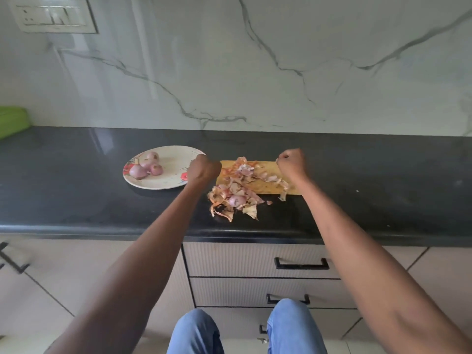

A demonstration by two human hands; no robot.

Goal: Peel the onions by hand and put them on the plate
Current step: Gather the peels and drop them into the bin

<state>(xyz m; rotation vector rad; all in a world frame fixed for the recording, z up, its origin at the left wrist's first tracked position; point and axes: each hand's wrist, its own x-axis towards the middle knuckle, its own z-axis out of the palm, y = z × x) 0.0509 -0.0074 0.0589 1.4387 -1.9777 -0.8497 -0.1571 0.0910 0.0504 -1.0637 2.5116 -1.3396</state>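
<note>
One onion left in the peel pile, both fists up

Left hand [204, 167] and right hand [291, 162] curled tight, can't tell if holding anything. Last onion [237, 200] on the worktop [76, 200] among skins, at 5 o'clock from left hand, nearer it; plate [163, 183] at 9 o'clock.
</note>
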